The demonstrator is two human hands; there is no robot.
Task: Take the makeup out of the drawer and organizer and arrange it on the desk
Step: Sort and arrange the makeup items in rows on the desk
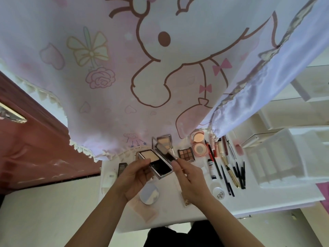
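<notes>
You hold the open powder compact just above the surface, left hand fingers curled round its base; your right hand pinches what looks like a small dark applicator brush over the mirrored lid. The compact seems light, rigid and slick, its pressed powder and hinge fragile, so grip the base by its side edges

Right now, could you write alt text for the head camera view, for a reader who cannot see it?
Two hands hold an open powder compact over a white desk: the left hand grips its base, the right hand pinches what looks like a small brush. Nearby lie an eyeshadow palette, pencils and a white organizer, under a pink cartoon curtain.
</notes>
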